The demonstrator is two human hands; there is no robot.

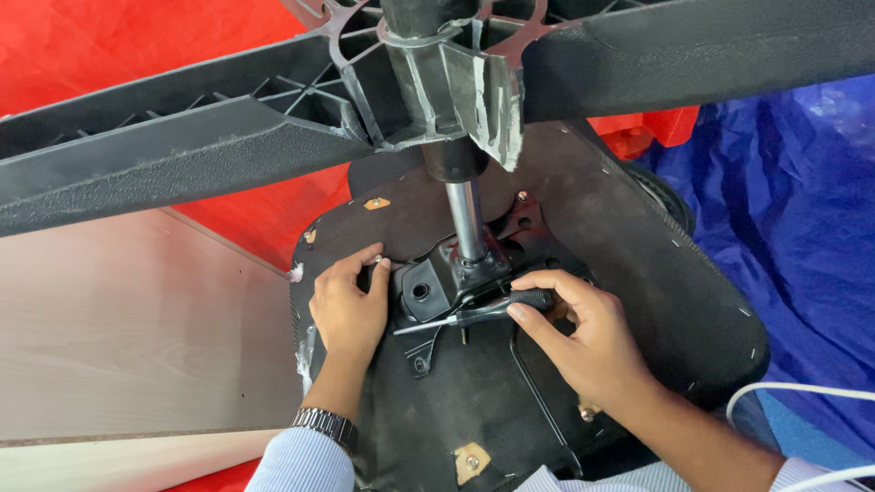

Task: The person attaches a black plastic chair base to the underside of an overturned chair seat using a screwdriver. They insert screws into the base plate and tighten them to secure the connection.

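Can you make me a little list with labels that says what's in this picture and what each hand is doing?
Scene: upturned office chair seat, black underside facing up
Star base: black chair base overhead on a metal gas cylinder
Mechanism: black metal plate at the seat's centre
Left hand: flat on the seat, fingertips at the plate's edge
Right hand: grips a black-handled screwdriver, tip pointing toward the plate
Surroundings: red cloth, blue cloth, wooden board
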